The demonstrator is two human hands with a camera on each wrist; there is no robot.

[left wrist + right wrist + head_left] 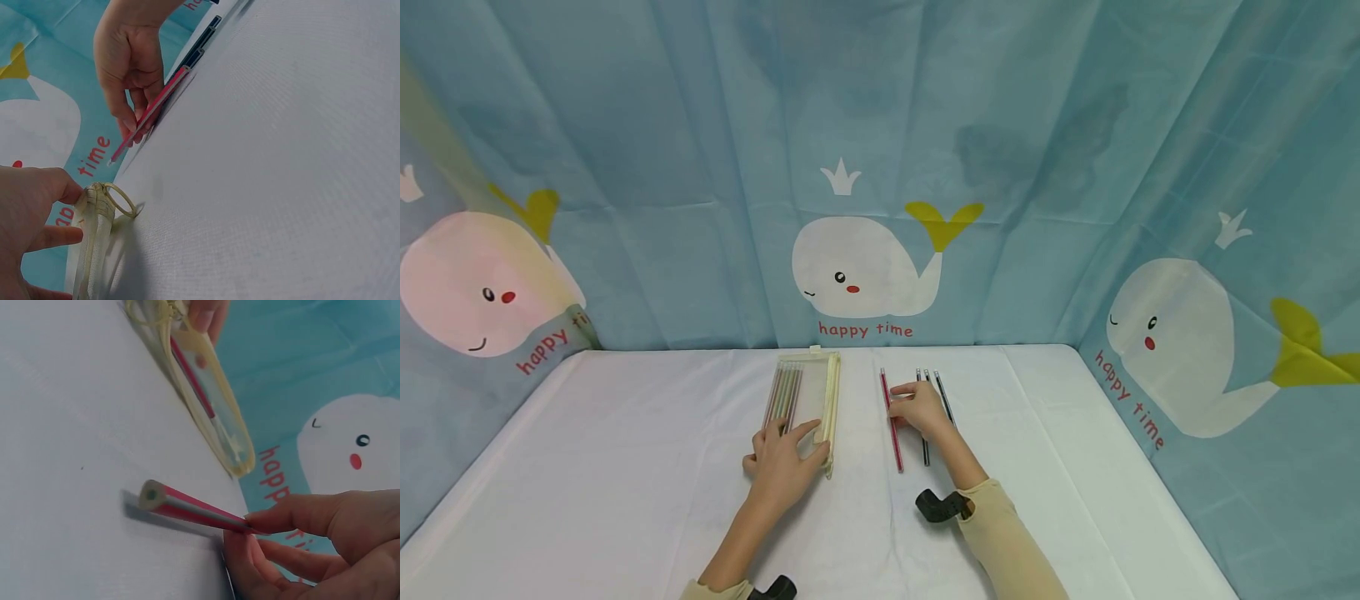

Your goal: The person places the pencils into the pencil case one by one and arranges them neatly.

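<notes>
Right hand (919,408) pinches the red pencil (895,442), whose long axis runs away from the person, roughly alongside the pale-yellow-edged case (832,400) to its left. Left hand (786,467), fingers spread, rests on that case's near part, so the pencil lies across a strip of tabletop (861,417) from it, with dark pencils (946,396) on the right hand's far side.
</notes>
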